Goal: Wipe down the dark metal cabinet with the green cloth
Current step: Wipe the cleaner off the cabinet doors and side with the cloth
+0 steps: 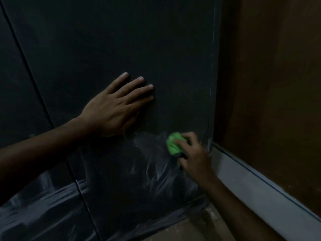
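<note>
1. A vertical seam runs down the dark metal cabinet at the left, dividing two door panels.
2. The left hand lies flat against the right panel, fingers straight and slightly spread, holding nothing.
3. Pale, wet-looking streaks smear the lower part of the panel below that hand.
4. The green cloth, bunched into a wad, is pressed to the panel near its right edge.
5. The right hand grips the cloth, fingers curled round it.
6. A brown wall with a pale skirting strip stands at the right.
</note>
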